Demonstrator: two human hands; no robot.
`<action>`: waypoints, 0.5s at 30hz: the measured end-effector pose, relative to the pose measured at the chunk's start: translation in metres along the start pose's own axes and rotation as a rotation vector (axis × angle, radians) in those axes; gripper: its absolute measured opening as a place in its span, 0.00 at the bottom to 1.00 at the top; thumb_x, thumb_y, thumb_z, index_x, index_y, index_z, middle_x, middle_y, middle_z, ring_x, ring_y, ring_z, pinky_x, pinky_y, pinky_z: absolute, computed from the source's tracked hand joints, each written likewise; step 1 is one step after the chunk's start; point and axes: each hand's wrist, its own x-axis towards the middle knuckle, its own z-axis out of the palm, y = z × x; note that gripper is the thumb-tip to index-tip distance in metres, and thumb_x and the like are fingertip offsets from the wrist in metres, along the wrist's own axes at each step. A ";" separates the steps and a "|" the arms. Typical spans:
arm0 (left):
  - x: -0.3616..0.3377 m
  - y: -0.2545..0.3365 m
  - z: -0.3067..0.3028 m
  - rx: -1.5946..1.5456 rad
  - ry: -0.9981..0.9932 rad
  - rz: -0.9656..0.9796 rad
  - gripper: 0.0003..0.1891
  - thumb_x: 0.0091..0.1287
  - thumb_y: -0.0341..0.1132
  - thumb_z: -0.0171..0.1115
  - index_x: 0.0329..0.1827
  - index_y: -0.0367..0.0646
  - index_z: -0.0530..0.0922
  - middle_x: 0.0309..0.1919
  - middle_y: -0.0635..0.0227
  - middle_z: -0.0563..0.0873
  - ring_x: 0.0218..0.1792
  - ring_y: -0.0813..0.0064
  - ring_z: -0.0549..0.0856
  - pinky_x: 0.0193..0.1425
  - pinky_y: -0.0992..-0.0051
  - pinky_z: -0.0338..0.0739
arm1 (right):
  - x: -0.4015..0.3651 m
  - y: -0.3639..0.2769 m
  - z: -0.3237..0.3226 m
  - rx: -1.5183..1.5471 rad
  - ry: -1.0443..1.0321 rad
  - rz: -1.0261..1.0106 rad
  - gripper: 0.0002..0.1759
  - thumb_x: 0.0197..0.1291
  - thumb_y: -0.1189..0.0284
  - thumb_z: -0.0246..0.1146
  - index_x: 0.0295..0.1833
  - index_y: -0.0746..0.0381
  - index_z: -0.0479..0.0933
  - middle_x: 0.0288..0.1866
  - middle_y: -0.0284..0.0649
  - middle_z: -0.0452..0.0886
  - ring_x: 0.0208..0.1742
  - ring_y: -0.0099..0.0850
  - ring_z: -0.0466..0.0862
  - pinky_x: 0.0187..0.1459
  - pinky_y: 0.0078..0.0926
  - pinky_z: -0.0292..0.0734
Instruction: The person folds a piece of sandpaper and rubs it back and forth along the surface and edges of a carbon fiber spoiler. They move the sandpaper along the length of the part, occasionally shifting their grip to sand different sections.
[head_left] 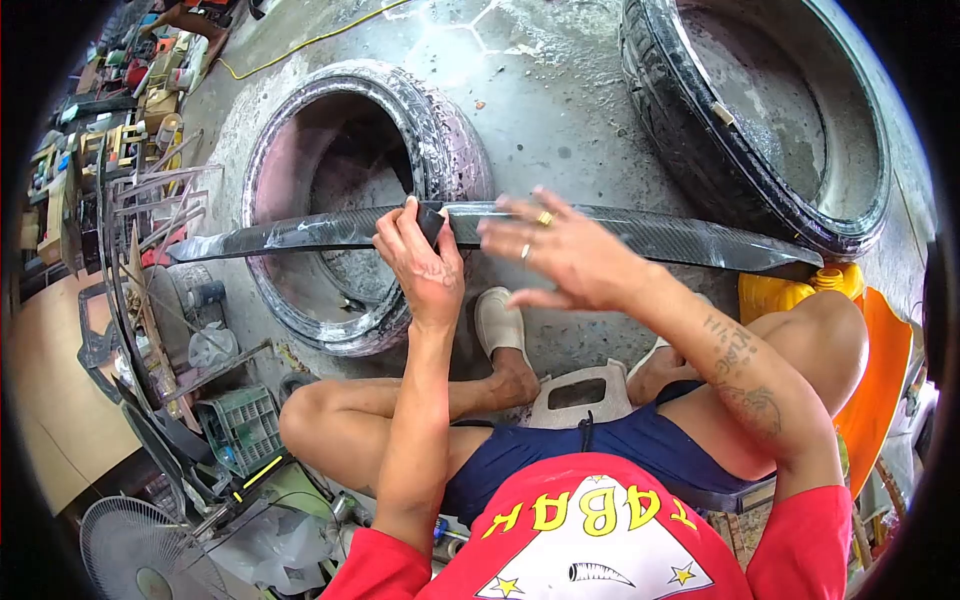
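Sitting low on a white stool (585, 395), the person faces a grey concrete floor (560, 90), stained and chalk-marked, with a yellow cable (300, 45) running across its far left part. Cluttered shelves (130, 110) line the far left side. A green crate (240, 425) and a fan (140, 550) stand near on the left. A yellow jug (775, 295) sits on the right, just beside the person's knee.

Two tyres lie on the floor: one tyre (455, 150) straight ahead on the left, dusty and whitish, and a larger tyre (690, 120) far right, black and glossy.

A long strip (300, 232) lies in front of the person, bridging both tyres. Its long axis runs left to right, bowing slightly, with one tapered end pointing left past the near tyre and the other pointing right, resting on the larger tyre. It is thin, dark and shiny, with a fine woven pattern and pale smears of dust.

The left hand (420, 265) is closed on the strip near its middle, thumb and fingertips pinched over its far edge, where a small dark scrap shows under them. The right hand (560, 250) is spread wide with the fingers apart, holding nothing, blurred just over the strip to the right of the other hand. Whether it touches the strip cannot be told. Two rings show on its fingers.
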 end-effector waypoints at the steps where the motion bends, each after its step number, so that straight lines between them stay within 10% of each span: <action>1: 0.000 0.001 0.000 0.011 -0.004 -0.012 0.24 0.71 0.28 0.72 0.68 0.29 0.77 0.58 0.45 0.77 0.57 0.45 0.77 0.66 0.50 0.72 | 0.001 0.007 -0.008 -0.110 0.126 0.068 0.50 0.69 0.30 0.62 0.77 0.62 0.77 0.79 0.49 0.78 0.83 0.49 0.73 0.81 0.58 0.66; 4: 0.001 0.007 -0.003 0.039 -0.011 -0.019 0.23 0.73 0.30 0.71 0.67 0.29 0.78 0.57 0.45 0.78 0.57 0.45 0.78 0.67 0.51 0.72 | -0.004 0.018 -0.023 0.022 0.002 0.521 0.56 0.62 0.24 0.62 0.68 0.68 0.81 0.65 0.58 0.86 0.66 0.53 0.88 0.67 0.51 0.82; 5: 0.002 0.009 -0.005 0.055 -0.012 -0.011 0.21 0.74 0.31 0.71 0.65 0.30 0.79 0.56 0.46 0.79 0.58 0.45 0.79 0.67 0.52 0.73 | 0.003 0.025 -0.032 0.071 -0.343 0.680 0.59 0.57 0.20 0.62 0.57 0.72 0.83 0.50 0.59 0.91 0.49 0.55 0.92 0.53 0.46 0.89; 15: 0.008 0.030 -0.036 -0.145 -0.064 0.031 0.21 0.77 0.31 0.70 0.69 0.34 0.81 0.58 0.48 0.83 0.59 0.50 0.85 0.68 0.58 0.79 | -0.009 0.031 -0.041 -0.155 0.007 0.421 0.49 0.62 0.25 0.63 0.54 0.67 0.81 0.45 0.52 0.89 0.46 0.52 0.91 0.49 0.47 0.86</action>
